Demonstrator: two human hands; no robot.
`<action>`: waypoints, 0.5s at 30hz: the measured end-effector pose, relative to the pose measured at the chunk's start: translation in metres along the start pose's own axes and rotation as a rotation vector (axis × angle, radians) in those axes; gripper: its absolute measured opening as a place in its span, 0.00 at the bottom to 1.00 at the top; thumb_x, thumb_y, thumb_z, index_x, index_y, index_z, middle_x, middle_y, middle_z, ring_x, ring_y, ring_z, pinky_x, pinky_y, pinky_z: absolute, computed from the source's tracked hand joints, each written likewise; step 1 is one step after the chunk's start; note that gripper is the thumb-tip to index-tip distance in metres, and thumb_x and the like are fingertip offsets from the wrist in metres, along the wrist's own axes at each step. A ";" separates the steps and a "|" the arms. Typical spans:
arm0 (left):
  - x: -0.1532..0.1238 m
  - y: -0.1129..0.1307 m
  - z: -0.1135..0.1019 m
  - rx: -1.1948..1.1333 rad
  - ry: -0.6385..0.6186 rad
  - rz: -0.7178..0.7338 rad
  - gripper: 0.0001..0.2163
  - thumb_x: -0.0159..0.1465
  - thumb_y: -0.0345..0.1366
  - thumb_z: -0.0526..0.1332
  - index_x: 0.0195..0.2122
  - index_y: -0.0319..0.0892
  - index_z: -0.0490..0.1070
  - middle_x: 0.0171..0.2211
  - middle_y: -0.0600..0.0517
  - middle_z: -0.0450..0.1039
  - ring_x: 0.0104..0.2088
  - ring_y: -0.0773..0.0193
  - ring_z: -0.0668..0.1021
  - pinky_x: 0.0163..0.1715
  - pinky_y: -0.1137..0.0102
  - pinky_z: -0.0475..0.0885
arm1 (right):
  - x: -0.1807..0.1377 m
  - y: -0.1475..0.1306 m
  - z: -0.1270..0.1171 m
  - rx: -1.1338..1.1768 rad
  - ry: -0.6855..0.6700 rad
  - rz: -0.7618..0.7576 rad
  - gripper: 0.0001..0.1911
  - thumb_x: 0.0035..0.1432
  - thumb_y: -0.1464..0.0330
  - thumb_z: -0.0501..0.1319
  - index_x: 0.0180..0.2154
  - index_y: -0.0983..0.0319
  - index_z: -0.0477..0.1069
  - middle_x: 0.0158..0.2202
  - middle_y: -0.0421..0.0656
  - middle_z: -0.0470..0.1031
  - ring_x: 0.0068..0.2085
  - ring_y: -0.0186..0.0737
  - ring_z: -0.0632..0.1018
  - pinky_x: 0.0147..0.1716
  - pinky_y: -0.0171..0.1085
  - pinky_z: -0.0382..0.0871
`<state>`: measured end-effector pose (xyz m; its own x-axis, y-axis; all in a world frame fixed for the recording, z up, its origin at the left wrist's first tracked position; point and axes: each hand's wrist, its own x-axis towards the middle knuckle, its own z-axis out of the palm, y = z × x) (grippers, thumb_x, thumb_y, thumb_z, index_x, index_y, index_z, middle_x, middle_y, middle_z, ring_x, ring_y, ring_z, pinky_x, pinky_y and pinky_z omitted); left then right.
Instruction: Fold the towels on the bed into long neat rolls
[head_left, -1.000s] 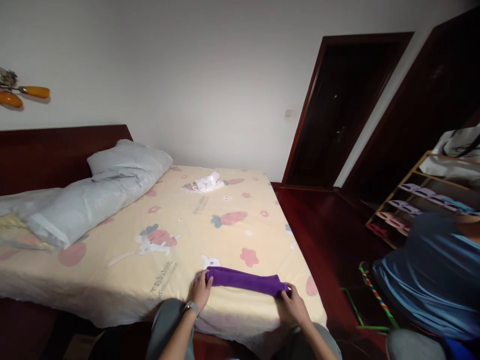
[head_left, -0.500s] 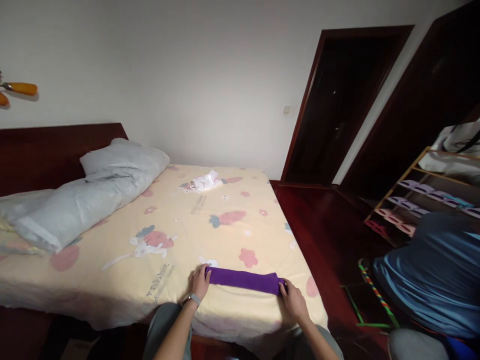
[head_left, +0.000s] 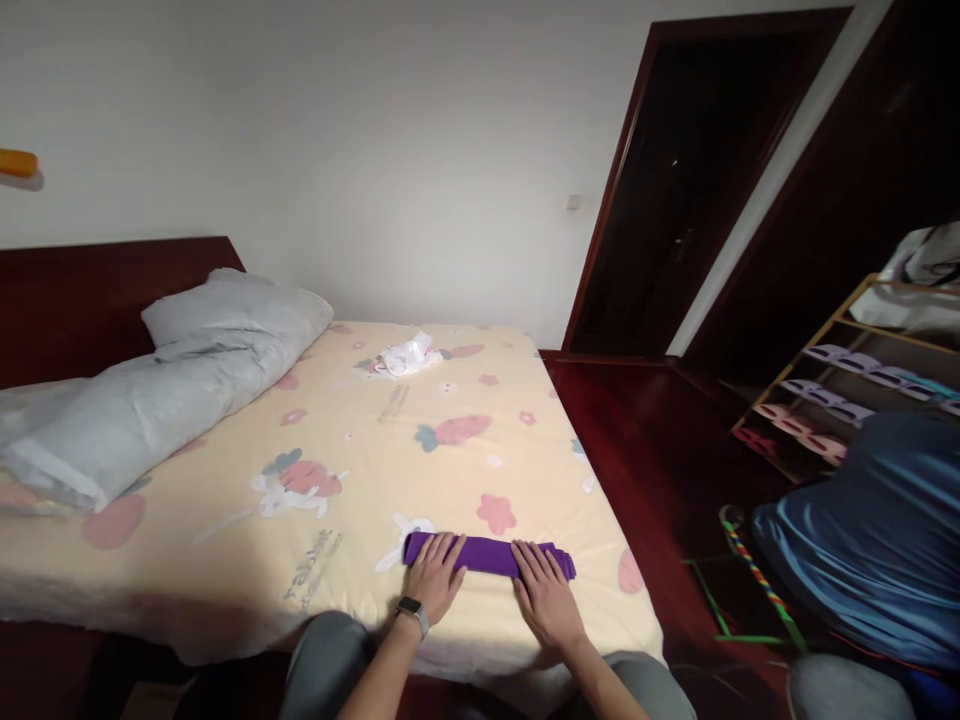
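A purple cloth [head_left: 489,556], folded or rolled into a long narrow strip, lies near the front edge of the bed [head_left: 450,490]. My left hand [head_left: 436,580], with a watch [head_left: 412,612] on its wrist, rests flat on the left part of the cloth, fingers stretched out. On the right part my right hand [head_left: 546,598] presses down in the same way, palm low and fingers spread. Both ends of the cloth stick out past my hands; layered edges show at the right end.
A grey quilt [head_left: 180,390] is bunched by the headboard [head_left: 112,290]. Toward the wall lies a crumpled white plastic bag [head_left: 409,355]. At right, a person in a blue top [head_left: 877,540] is close to the bed, before a shoe rack [head_left: 855,300] with slippers. A dark door [head_left: 682,200] stands behind.
My hands have left the two ends of the purple cloth and moved inward onto its top, fingers now flat. The cloth looks slightly narrower. The view has shifted a little.
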<state>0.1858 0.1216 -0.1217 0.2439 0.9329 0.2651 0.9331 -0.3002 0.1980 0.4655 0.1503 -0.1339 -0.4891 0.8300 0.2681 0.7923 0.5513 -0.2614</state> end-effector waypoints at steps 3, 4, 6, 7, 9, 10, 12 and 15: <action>-0.007 -0.024 0.006 0.025 0.021 0.001 0.28 0.74 0.47 0.49 0.73 0.47 0.49 0.69 0.49 0.62 0.67 0.56 0.65 0.69 0.58 0.59 | -0.004 0.027 -0.005 -0.033 0.023 -0.043 0.29 0.71 0.60 0.49 0.70 0.59 0.56 0.70 0.45 0.60 0.69 0.50 0.62 0.68 0.51 0.54; -0.010 -0.029 0.007 0.043 0.033 0.014 0.29 0.74 0.47 0.48 0.73 0.46 0.47 0.69 0.49 0.61 0.68 0.57 0.65 0.69 0.59 0.59 | -0.005 0.034 -0.006 -0.042 0.038 -0.037 0.30 0.70 0.59 0.50 0.69 0.60 0.57 0.69 0.46 0.61 0.69 0.50 0.63 0.68 0.51 0.55; -0.016 -0.035 0.008 0.081 0.048 0.045 0.29 0.74 0.46 0.48 0.74 0.45 0.44 0.70 0.49 0.59 0.68 0.58 0.64 0.68 0.60 0.59 | -0.004 0.041 -0.010 -0.041 0.044 -0.025 0.30 0.69 0.59 0.51 0.69 0.62 0.58 0.69 0.48 0.62 0.68 0.51 0.63 0.68 0.53 0.56; -0.018 -0.035 0.007 0.097 0.051 0.056 0.29 0.74 0.45 0.48 0.74 0.45 0.42 0.70 0.50 0.58 0.69 0.58 0.64 0.68 0.60 0.59 | -0.002 0.039 -0.013 -0.027 0.035 -0.026 0.31 0.69 0.58 0.52 0.68 0.62 0.58 0.68 0.48 0.63 0.68 0.52 0.63 0.67 0.54 0.57; -0.022 -0.032 0.006 0.122 0.059 0.064 0.30 0.74 0.43 0.48 0.74 0.44 0.40 0.71 0.50 0.56 0.69 0.58 0.62 0.68 0.60 0.59 | 0.000 0.022 -0.028 0.031 0.060 -0.010 0.32 0.68 0.56 0.53 0.68 0.61 0.59 0.68 0.49 0.64 0.68 0.54 0.64 0.66 0.56 0.60; -0.024 -0.030 0.005 0.129 0.065 0.066 0.30 0.74 0.42 0.48 0.74 0.44 0.39 0.72 0.50 0.54 0.70 0.58 0.61 0.68 0.60 0.59 | -0.002 0.007 -0.040 0.081 0.114 0.017 0.32 0.68 0.56 0.53 0.68 0.61 0.58 0.67 0.50 0.65 0.68 0.54 0.65 0.65 0.57 0.62; -0.029 -0.026 0.004 0.138 0.090 0.065 0.31 0.73 0.38 0.48 0.74 0.44 0.39 0.73 0.50 0.51 0.71 0.58 0.59 0.69 0.60 0.58 | -0.015 -0.028 -0.073 0.223 0.319 0.126 0.30 0.69 0.58 0.52 0.69 0.59 0.57 0.67 0.50 0.65 0.67 0.53 0.66 0.63 0.56 0.65; -0.034 -0.026 0.004 0.151 0.131 0.065 0.31 0.70 0.34 0.49 0.74 0.44 0.43 0.74 0.50 0.49 0.72 0.57 0.57 0.70 0.59 0.57 | -0.062 -0.074 -0.129 0.448 0.611 0.294 0.30 0.70 0.58 0.52 0.69 0.57 0.55 0.67 0.51 0.64 0.66 0.57 0.66 0.62 0.60 0.65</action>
<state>0.1546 0.0981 -0.1401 0.2777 0.8757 0.3949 0.9479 -0.3166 0.0353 0.4841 0.0472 -0.0113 0.1040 0.8246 0.5561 0.5732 0.4073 -0.7111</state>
